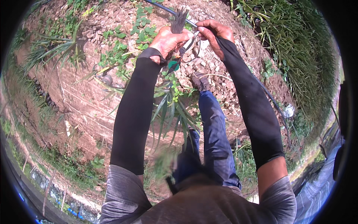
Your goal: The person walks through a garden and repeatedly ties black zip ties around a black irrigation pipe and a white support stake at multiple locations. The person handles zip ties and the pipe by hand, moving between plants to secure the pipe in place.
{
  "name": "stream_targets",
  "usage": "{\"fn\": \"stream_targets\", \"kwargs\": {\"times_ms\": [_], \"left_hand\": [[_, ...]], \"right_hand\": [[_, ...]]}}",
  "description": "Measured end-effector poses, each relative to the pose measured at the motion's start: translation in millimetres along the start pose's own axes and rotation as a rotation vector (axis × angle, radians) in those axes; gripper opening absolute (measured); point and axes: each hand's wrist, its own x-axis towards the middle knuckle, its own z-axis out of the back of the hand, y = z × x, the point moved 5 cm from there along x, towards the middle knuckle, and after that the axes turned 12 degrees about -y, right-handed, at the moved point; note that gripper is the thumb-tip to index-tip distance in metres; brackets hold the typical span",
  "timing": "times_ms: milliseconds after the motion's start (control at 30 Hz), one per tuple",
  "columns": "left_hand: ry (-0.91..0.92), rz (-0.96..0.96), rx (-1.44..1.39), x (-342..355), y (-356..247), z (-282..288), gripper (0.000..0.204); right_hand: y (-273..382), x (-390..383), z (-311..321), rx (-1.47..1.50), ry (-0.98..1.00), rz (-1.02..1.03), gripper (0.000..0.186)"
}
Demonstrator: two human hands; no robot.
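Observation:
My left hand is closed round a bundle of thin dark strands, whose loose ends fan out above the fingers. Just below that hand are a whitish strip and a dark, narrow object; I cannot tell their kind. A round green piece shows beneath them. Against a thin dark hose, my right hand pinches with thumb and forefinger; what sits between the fingertips is too small to name. A thin dark loop hangs below the two hands.
Stony, reddish soil lies around my shoe. A spiky-leaved plant grows close to my legs. Dense long-leaved plants fill the right side, with another dark hose along their edge. Low leafy weeds grow at left.

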Motion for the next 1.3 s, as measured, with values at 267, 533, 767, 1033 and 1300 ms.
{"fn": "stream_targets", "kwargs": {"times_ms": [267, 533, 767, 1033, 1300], "left_hand": [[-0.11, -0.038, -0.173, -13.6, -8.7, -5.8, 0.014], [-0.037, 0.026, -0.072, -14.2, -3.4, -4.4, 0.031], [-0.081, 0.007, -0.17, -11.8, 3.7, -12.3, 0.013], [-0.24, -0.016, -0.026, -18.8, -7.6, -14.9, 0.021], [-0.24, -0.064, -0.123, -15.1, 13.5, -15.6, 0.023]], "right_hand": [[5.0, -5.1, -4.7, 0.238, -0.122, -0.054, 0.038], [17.0, 9.7, -9.1, -0.143, -0.025, 0.129, 0.033], [1.1, 8.4, -18.2, 0.184, 0.09, -0.104, 0.03], [-2.2, 10.3, -12.1, 0.289, 0.076, -0.225, 0.029], [-2.5, -3.7, -6.9, 0.342, 0.032, -0.179, 0.03]]}}
